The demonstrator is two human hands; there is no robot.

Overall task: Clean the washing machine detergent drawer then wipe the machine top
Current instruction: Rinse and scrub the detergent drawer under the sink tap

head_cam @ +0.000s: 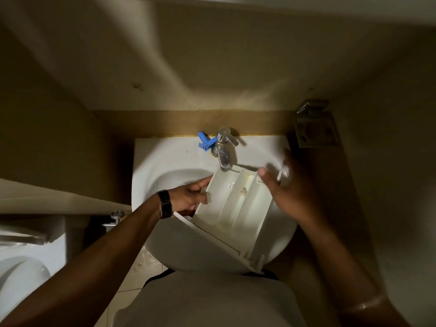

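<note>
A white plastic detergent drawer (pixel 236 204) with several long compartments lies tilted over the white basin (pixel 165 166), its far end under the chrome tap (pixel 224 149). My left hand (pixel 191 197), with a black watch on the wrist, grips the drawer's left side wall. My right hand (pixel 287 185) hovers over the drawer's right far corner, blurred by motion, with its fingers spread. A small pale thing shows at its fingertips, and whether the hand holds it I cannot tell.
A blue plastic clip (pixel 206 142) lies on the basin rim left of the tap. A metal fitting (pixel 313 123) is mounted on the wall at the right. A toilet (pixel 21 274) stands at the lower left, next to a chrome valve (pixel 114 218).
</note>
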